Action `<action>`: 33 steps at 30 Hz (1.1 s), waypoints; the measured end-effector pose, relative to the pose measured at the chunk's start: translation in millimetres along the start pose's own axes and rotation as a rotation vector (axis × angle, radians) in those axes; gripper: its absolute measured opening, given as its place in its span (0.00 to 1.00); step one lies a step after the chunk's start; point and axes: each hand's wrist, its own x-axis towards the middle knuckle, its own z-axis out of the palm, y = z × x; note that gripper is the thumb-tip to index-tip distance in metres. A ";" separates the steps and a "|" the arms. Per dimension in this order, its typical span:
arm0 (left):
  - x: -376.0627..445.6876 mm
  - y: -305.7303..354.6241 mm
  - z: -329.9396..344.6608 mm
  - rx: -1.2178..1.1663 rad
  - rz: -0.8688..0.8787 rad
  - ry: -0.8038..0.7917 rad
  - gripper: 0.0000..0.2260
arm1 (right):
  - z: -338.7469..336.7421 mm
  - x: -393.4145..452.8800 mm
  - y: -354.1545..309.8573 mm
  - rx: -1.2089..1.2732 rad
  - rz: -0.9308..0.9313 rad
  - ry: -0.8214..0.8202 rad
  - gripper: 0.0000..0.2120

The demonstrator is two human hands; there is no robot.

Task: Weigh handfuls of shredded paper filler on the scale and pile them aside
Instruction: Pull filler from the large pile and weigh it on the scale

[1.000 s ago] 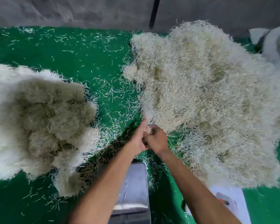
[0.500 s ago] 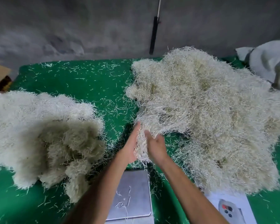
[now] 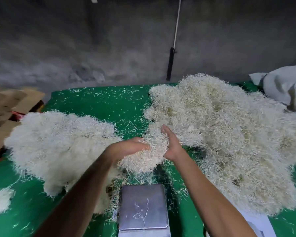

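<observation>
Green table (image 3: 109, 106) underlies both hands (image 3: 132, 147) (image 3: 172, 147) cupping a loose handful (image 3: 147, 156); strands could spill short of the scale (image 3: 143, 206) below.

Wispy matt paper shreds (image 3: 143, 156) between the hands; brushed, dully shiny metal scale plate (image 3: 142, 206) below them; green cloth table cover (image 3: 109, 103) beyond.

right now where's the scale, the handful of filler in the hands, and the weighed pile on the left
scale (image 3: 142, 205): head view, middle of its metal pan
handful of filler (image 3: 148, 155): head view, centre of the clump between both hands
weighed pile (image 3: 58, 142): head view, top of the left heap
</observation>
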 end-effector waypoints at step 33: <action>-18.7 138.7 -97.6 0.783 0.167 0.327 0.38 | 7.0 -31.7 -152.8 0.052 -0.314 0.199 0.13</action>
